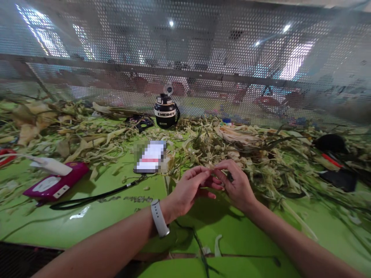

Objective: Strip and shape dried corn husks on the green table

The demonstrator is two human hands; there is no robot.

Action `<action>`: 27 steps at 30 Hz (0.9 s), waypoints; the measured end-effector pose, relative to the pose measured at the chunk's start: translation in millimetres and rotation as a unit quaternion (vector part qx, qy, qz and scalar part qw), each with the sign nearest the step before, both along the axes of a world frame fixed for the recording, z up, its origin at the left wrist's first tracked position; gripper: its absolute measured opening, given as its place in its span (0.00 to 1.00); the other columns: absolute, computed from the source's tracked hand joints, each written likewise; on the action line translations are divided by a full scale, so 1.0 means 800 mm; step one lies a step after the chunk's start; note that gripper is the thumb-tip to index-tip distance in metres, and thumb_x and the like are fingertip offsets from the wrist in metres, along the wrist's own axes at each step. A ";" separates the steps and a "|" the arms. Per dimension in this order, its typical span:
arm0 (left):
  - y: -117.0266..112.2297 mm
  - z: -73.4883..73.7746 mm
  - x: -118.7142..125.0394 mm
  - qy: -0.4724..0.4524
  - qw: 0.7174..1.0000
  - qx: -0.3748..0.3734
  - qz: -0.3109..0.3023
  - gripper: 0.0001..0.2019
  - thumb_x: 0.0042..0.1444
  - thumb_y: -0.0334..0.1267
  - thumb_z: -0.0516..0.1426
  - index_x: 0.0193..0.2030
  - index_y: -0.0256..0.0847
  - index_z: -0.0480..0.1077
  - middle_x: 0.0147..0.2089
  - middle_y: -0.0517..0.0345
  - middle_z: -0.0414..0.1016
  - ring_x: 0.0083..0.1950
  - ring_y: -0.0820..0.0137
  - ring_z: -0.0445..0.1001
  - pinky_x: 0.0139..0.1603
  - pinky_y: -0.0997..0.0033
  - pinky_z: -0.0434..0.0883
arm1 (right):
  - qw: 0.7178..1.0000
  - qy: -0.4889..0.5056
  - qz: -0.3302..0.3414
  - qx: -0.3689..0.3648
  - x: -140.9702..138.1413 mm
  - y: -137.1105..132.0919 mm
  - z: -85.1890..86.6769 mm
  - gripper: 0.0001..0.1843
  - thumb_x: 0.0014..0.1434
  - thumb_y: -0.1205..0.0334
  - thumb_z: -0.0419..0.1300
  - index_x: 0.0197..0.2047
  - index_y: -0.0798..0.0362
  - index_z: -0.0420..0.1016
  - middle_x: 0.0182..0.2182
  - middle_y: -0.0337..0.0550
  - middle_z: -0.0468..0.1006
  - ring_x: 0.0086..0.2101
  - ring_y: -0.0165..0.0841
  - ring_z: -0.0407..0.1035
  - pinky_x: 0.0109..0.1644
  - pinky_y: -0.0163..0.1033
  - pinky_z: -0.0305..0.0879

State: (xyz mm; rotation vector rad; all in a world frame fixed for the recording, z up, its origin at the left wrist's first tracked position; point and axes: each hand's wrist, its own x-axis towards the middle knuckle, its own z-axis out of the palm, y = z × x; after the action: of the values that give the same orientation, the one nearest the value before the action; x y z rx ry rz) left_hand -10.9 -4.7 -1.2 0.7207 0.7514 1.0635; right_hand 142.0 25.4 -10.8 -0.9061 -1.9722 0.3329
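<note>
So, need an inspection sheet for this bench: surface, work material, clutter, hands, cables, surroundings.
Surface: green tabletop, littered with scraps.
Work material: dry-looking plant scraps, heaped beyond the hands and along the back.
Clutter: black bottle, upright, lid flipped up; phone, screen lit; purple power block; black strap running towards the phone; dark items at far right, unidentifiable.
Hands: left hand and right hand meet at the fingertips; anything pinched is too small to identify. Pale band on left wrist.
Cables: white cable at white plug on the block.
Surroundings: perforated screen behind; lights show through.
</note>
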 end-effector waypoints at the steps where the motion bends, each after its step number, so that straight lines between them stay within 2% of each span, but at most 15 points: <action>1: -0.001 0.000 0.000 0.009 1.000 0.013 -0.002 0.06 0.51 0.36 0.58 0.33 0.37 0.66 0.30 0.55 0.75 0.30 0.71 0.75 0.24 0.76 0.71 | 1.000 -0.001 -0.006 -0.008 0.000 -0.001 0.000 0.05 0.60 0.61 0.54 0.32 0.50 0.68 0.30 0.41 0.72 0.34 0.34 0.67 0.39 0.40 0.63; 8: -0.002 -0.001 0.002 0.081 0.992 0.093 -0.008 0.09 0.52 0.39 0.58 0.34 0.37 0.64 0.28 0.58 0.73 0.30 0.71 0.75 0.23 0.76 0.73 | 0.998 0.024 -0.022 -0.047 0.000 -0.003 0.001 0.06 0.59 0.60 0.55 0.31 0.51 0.67 0.29 0.39 0.70 0.32 0.31 0.65 0.36 0.36 0.62; 12: 0.000 -0.003 -0.001 0.101 0.987 0.119 -0.022 0.10 0.53 0.42 0.57 0.35 0.37 0.63 0.28 0.59 0.73 0.28 0.73 0.74 0.21 0.76 0.72 | 0.990 0.072 0.018 -0.119 0.001 -0.004 0.002 0.07 0.59 0.58 0.55 0.31 0.52 0.67 0.27 0.38 0.69 0.29 0.29 0.64 0.33 0.34 0.62; 16: 0.002 0.002 -0.007 0.113 0.984 0.130 -0.054 0.12 0.51 0.44 0.58 0.34 0.37 0.63 0.28 0.57 0.74 0.27 0.72 0.75 0.22 0.77 0.72 | 0.964 0.125 0.074 -0.223 0.006 -0.006 0.007 0.10 0.59 0.55 0.53 0.34 0.52 0.66 0.27 0.38 0.68 0.28 0.28 0.64 0.30 0.32 0.61; 18: 0.003 0.003 -0.008 0.120 0.982 0.130 -0.072 0.13 0.51 0.44 0.59 0.33 0.37 0.63 0.27 0.57 0.75 0.26 0.73 0.75 0.21 0.78 0.71 | 0.956 0.127 0.094 -0.249 0.009 -0.005 0.009 0.11 0.59 0.53 0.54 0.34 0.53 0.66 0.27 0.37 0.68 0.28 0.27 0.64 0.30 0.32 0.61; 21: 0.004 0.000 -0.008 0.134 0.979 0.122 -0.090 0.14 0.50 0.46 0.59 0.32 0.37 0.63 0.25 0.57 0.75 0.24 0.73 0.74 0.21 0.79 0.70 | 0.959 0.108 0.106 -0.240 0.011 -0.001 0.010 0.11 0.55 0.54 0.59 0.32 0.53 0.66 0.26 0.37 0.68 0.27 0.27 0.63 0.31 0.32 0.61; 24: 0.007 -0.004 -0.007 0.145 0.979 0.107 -0.098 0.16 0.48 0.48 0.60 0.31 0.36 0.64 0.24 0.57 0.75 0.22 0.74 0.74 0.21 0.78 0.69 | 0.971 0.078 0.096 -0.204 0.011 0.003 0.011 0.10 0.56 0.57 0.58 0.29 0.53 0.66 0.24 0.36 0.67 0.26 0.27 0.63 0.30 0.32 0.61; 27: 0.008 -0.004 -0.008 0.146 0.980 0.091 -0.102 0.17 0.46 0.49 0.61 0.28 0.36 0.64 0.23 0.58 0.75 0.21 0.74 0.74 0.23 0.77 0.69 | 0.992 0.026 0.076 -0.099 0.011 0.002 0.013 0.09 0.58 0.61 0.56 0.27 0.53 0.67 0.23 0.37 0.67 0.26 0.27 0.63 0.30 0.33 0.61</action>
State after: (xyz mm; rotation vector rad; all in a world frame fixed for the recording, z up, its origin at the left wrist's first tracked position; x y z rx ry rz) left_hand -17.1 1.8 -4.4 1.1048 0.8155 0.8545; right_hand 150.6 27.4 0.0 -0.8628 -1.9895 0.6433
